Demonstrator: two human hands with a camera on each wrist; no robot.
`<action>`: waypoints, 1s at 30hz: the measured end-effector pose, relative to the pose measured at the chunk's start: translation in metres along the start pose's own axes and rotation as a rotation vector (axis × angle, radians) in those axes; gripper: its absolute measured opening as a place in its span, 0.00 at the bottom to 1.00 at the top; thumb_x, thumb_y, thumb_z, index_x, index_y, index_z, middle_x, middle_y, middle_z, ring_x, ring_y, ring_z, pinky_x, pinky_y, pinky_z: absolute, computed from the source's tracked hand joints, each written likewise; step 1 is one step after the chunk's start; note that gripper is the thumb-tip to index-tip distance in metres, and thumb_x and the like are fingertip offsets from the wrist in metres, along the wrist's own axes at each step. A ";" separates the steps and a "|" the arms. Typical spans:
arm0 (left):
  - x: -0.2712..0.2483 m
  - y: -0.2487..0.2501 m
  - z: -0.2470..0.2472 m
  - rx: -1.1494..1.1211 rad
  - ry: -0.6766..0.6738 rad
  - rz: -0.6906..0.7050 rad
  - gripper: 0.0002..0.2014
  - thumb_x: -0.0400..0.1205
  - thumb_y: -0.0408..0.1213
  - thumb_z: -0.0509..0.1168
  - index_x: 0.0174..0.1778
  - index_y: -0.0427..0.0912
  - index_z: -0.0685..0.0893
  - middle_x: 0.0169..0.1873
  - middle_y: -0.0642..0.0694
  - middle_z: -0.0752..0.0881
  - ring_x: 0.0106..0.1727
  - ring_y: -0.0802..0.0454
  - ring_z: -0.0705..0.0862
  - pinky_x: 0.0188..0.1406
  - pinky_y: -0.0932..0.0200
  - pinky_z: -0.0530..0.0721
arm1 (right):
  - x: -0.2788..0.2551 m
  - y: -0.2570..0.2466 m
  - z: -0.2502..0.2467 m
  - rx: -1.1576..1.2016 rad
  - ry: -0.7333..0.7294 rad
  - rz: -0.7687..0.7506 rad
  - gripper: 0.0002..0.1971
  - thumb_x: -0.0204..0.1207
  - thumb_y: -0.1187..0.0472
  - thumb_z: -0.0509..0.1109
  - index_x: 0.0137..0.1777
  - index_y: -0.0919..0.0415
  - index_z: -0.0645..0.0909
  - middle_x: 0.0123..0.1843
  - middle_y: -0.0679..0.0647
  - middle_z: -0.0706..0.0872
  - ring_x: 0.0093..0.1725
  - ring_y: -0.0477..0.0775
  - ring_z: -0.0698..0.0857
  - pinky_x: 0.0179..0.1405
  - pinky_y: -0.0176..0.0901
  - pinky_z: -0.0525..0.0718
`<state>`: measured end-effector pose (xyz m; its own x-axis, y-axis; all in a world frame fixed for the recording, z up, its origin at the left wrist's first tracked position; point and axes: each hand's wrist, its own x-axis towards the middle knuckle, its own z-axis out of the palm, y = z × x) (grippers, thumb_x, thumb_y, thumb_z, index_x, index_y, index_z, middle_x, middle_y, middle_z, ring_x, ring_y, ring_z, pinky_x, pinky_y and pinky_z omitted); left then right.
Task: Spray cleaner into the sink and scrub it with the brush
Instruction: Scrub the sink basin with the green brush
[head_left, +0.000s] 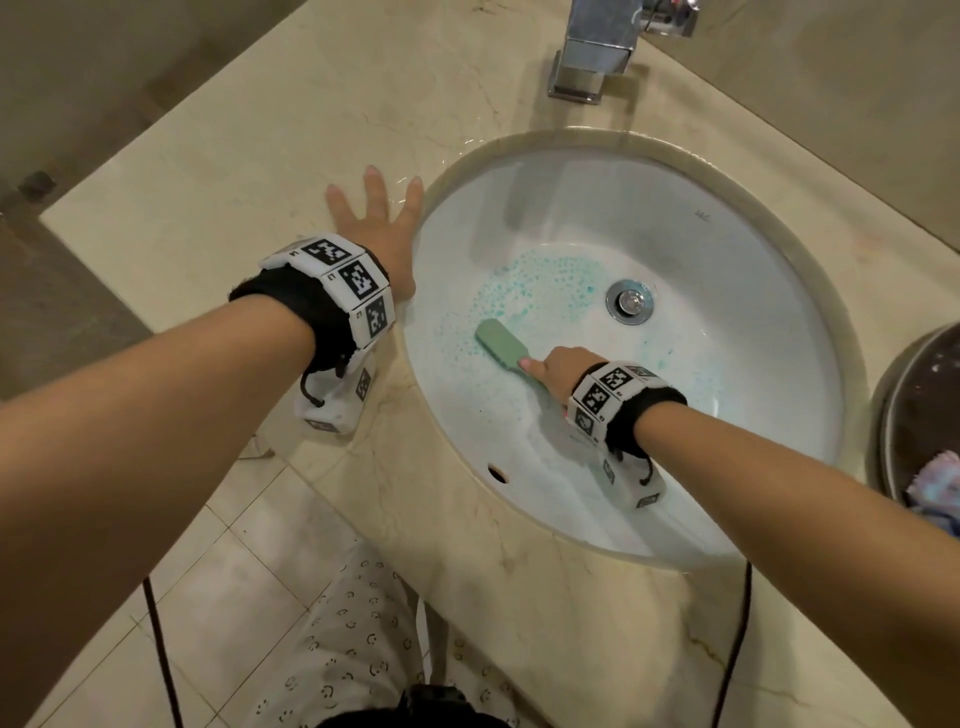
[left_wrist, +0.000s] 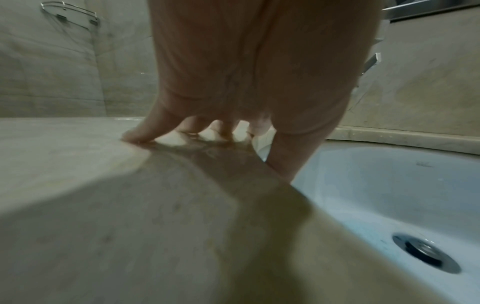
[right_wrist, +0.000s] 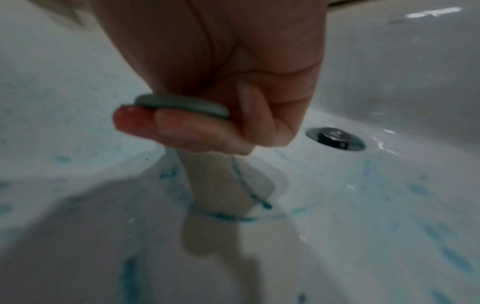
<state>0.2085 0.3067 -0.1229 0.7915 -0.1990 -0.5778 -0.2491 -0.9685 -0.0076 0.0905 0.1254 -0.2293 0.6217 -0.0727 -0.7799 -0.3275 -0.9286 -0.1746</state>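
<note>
A white oval sink (head_left: 727, 249) is set into a beige marble counter (head_left: 260, 156). Blue foamy cleaner (head_left: 540, 283) spots the basin left of the metal drain (head_left: 629, 301). My right hand (head_left: 558, 371) grips the handle of a pale green brush (head_left: 498, 345), whose head lies against the basin floor. In the right wrist view my fingers (right_wrist: 187, 123) curl round the green handle (right_wrist: 182, 103), with blue streaks on the porcelain and the drain (right_wrist: 335, 138) beyond. My left hand (head_left: 379, 228) rests flat, fingers spread, on the wet counter beside the sink's left rim; its fingertips (left_wrist: 135, 135) press the marble.
A chrome faucet (head_left: 597, 52) stands behind the sink. A dark round bin (head_left: 919, 415) with a cloth inside sits at the right edge. An overflow hole (head_left: 497, 474) is in the near basin wall. Tiled floor lies below the counter's front edge.
</note>
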 end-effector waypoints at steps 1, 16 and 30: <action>0.000 0.000 0.000 0.000 -0.002 0.001 0.49 0.80 0.27 0.63 0.80 0.56 0.31 0.80 0.44 0.27 0.79 0.28 0.32 0.71 0.29 0.68 | 0.000 0.000 -0.004 -0.047 0.005 -0.008 0.26 0.85 0.42 0.48 0.36 0.64 0.70 0.28 0.53 0.73 0.25 0.51 0.71 0.24 0.40 0.68; 0.006 -0.004 0.002 0.014 -0.034 0.018 0.52 0.79 0.39 0.69 0.80 0.57 0.31 0.80 0.45 0.27 0.79 0.27 0.33 0.71 0.24 0.63 | -0.004 0.004 -0.036 0.149 0.119 0.098 0.24 0.84 0.44 0.52 0.28 0.53 0.64 0.28 0.53 0.73 0.27 0.51 0.72 0.37 0.43 0.76; -0.039 0.064 -0.060 -0.315 0.214 0.362 0.18 0.84 0.46 0.60 0.55 0.34 0.87 0.55 0.39 0.86 0.57 0.40 0.84 0.54 0.56 0.79 | -0.118 0.017 -0.095 0.781 0.514 0.070 0.09 0.84 0.62 0.55 0.42 0.63 0.71 0.23 0.53 0.77 0.24 0.54 0.75 0.25 0.39 0.73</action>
<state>0.1949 0.2435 -0.0523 0.7901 -0.5238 -0.3184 -0.3739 -0.8234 0.4269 0.0790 0.0834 -0.0831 0.7594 -0.4442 -0.4754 -0.6454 -0.4220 -0.6366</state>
